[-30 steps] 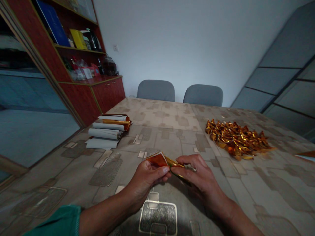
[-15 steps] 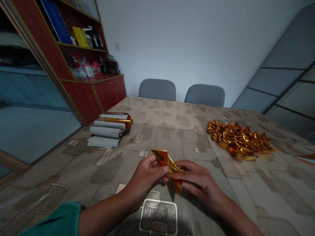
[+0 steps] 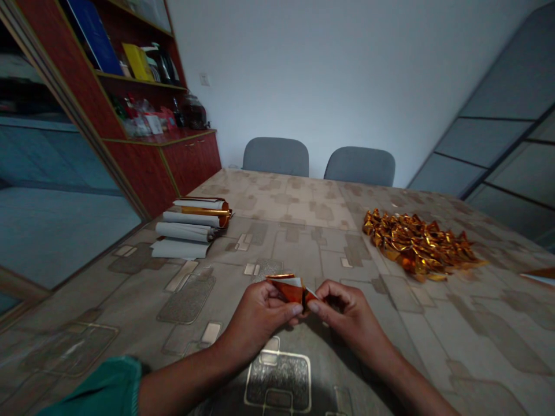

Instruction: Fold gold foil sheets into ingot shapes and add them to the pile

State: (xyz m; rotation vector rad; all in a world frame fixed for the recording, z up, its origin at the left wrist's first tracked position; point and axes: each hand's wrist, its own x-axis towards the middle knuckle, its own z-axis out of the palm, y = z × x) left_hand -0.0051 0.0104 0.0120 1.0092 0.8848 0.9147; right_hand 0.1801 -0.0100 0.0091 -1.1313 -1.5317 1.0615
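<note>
A piece of gold foil paper [image 3: 288, 289], partly folded and with a pale inner side showing, is held above the table between both hands. My left hand [image 3: 264, 306] pinches its left part, thumb in front and fingers behind. On the other end, my right hand [image 3: 340, 303] grips the paper's right edge between thumb and fingers. To the right lies a heap of folded gold foil pieces [image 3: 422, 242]. Curled stacks of foil paper sheets [image 3: 186, 231], pale side outward, rest on the left of the table.
The table [image 3: 286, 199] wears a patterned cover. Two grey chairs [image 3: 275, 156] stand at its far side. A flat foil sheet [image 3: 540, 275] is at the right edge. A red-brown cabinet [image 3: 191, 159] stands at the back left.
My right hand has shifted its hold from the paper's lower point to its right edge. The lower point no longer hangs down, and the paper's pale inside now shows.
</note>
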